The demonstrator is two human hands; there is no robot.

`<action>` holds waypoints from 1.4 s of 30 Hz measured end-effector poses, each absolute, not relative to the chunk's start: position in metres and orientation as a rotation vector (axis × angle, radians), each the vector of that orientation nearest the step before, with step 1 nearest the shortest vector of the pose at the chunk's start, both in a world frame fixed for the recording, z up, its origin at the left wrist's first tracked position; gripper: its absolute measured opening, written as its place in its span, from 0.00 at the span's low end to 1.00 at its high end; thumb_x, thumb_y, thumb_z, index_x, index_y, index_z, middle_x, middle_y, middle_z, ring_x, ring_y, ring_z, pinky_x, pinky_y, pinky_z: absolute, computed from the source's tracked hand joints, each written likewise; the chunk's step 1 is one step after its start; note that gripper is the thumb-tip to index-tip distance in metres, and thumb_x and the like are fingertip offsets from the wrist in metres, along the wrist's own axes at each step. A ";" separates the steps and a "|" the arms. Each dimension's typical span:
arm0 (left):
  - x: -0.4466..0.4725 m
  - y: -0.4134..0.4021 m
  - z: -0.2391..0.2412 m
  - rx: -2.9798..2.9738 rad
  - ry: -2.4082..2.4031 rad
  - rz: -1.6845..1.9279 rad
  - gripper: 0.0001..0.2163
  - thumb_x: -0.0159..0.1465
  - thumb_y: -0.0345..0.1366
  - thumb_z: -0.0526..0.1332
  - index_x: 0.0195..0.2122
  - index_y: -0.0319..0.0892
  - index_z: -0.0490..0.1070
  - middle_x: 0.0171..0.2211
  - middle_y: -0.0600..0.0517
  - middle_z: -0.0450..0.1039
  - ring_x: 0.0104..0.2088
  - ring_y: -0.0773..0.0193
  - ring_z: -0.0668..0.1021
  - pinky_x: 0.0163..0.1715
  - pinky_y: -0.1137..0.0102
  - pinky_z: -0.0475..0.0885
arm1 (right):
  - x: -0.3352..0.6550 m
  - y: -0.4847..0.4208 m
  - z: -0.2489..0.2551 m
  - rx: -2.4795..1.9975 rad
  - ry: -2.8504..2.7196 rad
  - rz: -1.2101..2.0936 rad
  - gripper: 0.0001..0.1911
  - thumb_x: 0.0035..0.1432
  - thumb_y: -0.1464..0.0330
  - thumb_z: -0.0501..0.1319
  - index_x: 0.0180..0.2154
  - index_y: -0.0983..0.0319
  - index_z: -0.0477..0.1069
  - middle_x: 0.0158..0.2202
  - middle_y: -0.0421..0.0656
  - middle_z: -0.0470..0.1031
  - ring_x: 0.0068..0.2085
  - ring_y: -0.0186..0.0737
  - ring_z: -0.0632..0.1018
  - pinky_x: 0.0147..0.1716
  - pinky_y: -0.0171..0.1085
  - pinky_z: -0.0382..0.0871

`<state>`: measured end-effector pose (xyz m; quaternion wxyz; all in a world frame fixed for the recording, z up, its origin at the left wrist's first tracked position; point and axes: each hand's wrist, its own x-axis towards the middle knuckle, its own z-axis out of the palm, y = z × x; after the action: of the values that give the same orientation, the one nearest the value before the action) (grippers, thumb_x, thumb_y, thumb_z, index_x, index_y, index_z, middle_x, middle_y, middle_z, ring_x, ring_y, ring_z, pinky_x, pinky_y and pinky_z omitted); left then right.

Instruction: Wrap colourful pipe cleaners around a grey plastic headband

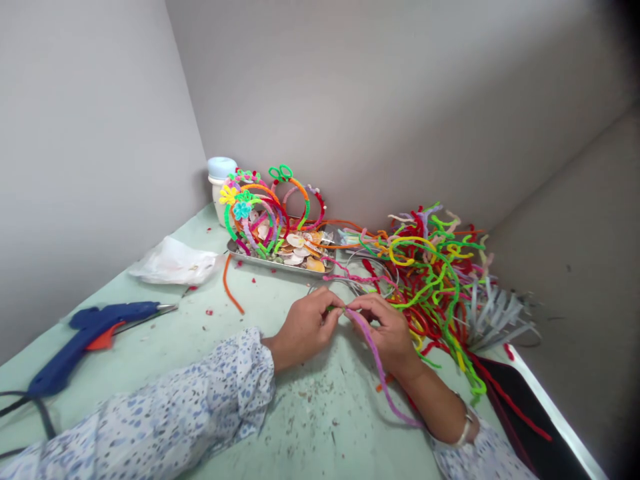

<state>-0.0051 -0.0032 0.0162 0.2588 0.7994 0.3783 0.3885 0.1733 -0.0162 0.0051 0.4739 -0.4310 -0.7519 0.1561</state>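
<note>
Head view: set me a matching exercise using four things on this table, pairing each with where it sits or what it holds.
Things:
1. glue gun
2. purple pipe cleaner
3. metal tray
4. white bottle

Places:
A. in the corner, behind the tray
B. pinched between the left hand and the right hand
C. lying flat at the far left
D. filled with hoops and shells

Pairs: 1-C, 2-B, 3-D, 4-A

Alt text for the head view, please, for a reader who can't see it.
A person's left hand and right hand pinch a purple pipe cleaner over a pale green table. A tangle of coloured pipe cleaners lies to the right, a metal tray of hoops and shells behind, a blue glue gun at left.
</note>
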 end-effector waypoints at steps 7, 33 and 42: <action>-0.004 -0.003 0.017 2.140 1.015 1.034 0.07 0.63 0.30 0.54 0.36 0.40 0.72 0.31 0.52 0.69 0.33 0.65 0.71 0.34 0.71 0.64 | 0.173 -0.018 0.005 -1.030 -1.863 0.345 0.04 0.59 0.70 0.59 0.36 0.60 0.72 0.34 0.44 0.72 0.28 0.34 0.73 0.26 0.34 0.70; -0.004 -0.005 0.019 2.097 1.006 1.106 0.05 0.63 0.32 0.56 0.33 0.39 0.70 0.30 0.53 0.69 0.31 0.67 0.70 0.32 0.72 0.64 | 0.175 -0.021 0.005 -0.966 -1.888 0.269 0.08 0.58 0.74 0.59 0.41 0.60 0.70 0.38 0.45 0.71 0.33 0.36 0.74 0.30 0.35 0.71; -0.004 -0.007 0.020 2.149 1.016 1.090 0.04 0.62 0.31 0.56 0.33 0.39 0.70 0.29 0.53 0.67 0.31 0.66 0.69 0.32 0.71 0.63 | 0.175 -0.019 0.004 -0.945 -1.892 0.241 0.06 0.58 0.73 0.60 0.39 0.60 0.70 0.36 0.45 0.72 0.38 0.40 0.75 0.36 0.38 0.71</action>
<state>-0.0043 -0.0067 0.0201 0.2601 0.7935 0.3751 0.4026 0.1748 -0.0186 0.0035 0.4851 -0.3882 -0.7773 0.0988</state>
